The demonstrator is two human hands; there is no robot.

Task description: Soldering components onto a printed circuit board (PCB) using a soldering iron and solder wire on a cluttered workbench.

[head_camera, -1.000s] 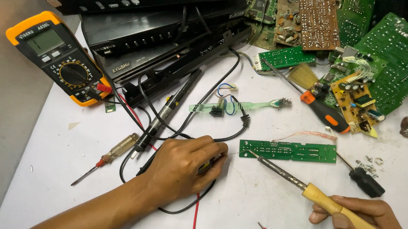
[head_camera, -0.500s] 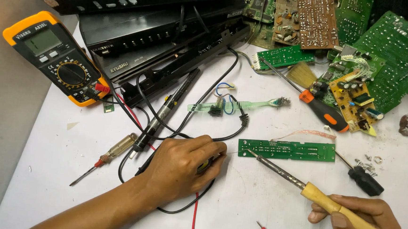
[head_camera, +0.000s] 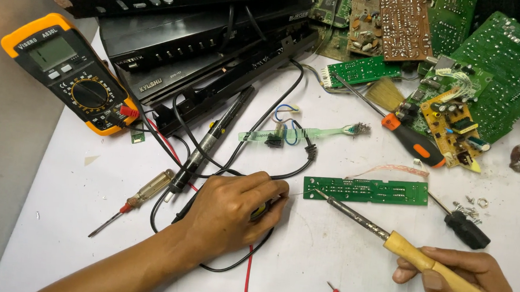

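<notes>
The right hand (head_camera: pixel 459 278) holds a wooden-handled soldering iron (head_camera: pixel 410 248) in a closed grip, its metal tip angled up-left to touch the left end of a narrow green circuit board (head_camera: pixel 365 190) lying flat on the white worktop (head_camera: pixel 325 252). The left hand (head_camera: pixel 232 213) rests palm down, fingers curled over black cables (head_camera: pixel 295 166) just left of the board; whether it grips anything cannot be told. A yellow multimeter (head_camera: pixel 72 74) lies far left.

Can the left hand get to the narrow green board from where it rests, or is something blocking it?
Probably yes: the left hand lies just beside the narrow green board, with bare white table between; only the soldering iron tip sits at that end.
</notes>
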